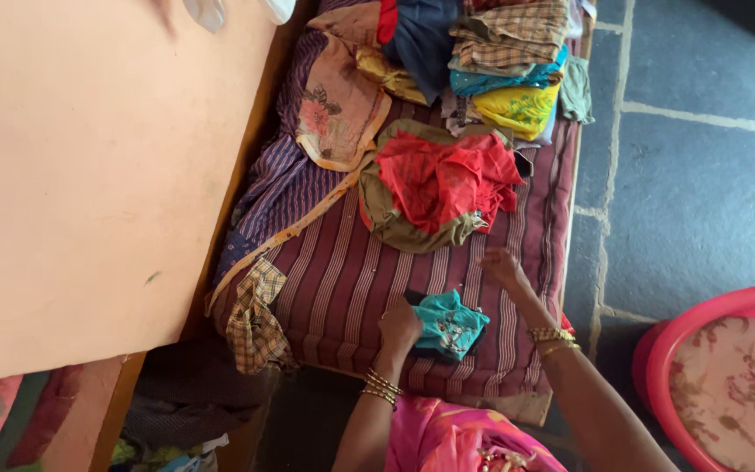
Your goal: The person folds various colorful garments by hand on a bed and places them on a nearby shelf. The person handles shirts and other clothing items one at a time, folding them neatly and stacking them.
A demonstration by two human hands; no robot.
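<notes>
**Hands pressed a small teal garment flat on a striped mattress**

The maroon striped mattress served as the work surface, running from six o'clock up to twelve beside the pale wall at nine. At twelve o'clock sat a stack of folded clothes, seemingly kept clear of the loose ones. Below it, near the centre, a crumpled red cloth lay on an olive garment, unfolded. At four o'clock a pink plastic tub stood on the stone floor. A checked cloth hung off the mattress edge at seven o'clock. The teal garment lay at six o'clock, over something dark. The left hand rested curled against its left edge, likely pinning it; whether it pinched the fabric I could not tell. The right hand lay spread and empty, just beyond its one-o'clock corner.
</notes>
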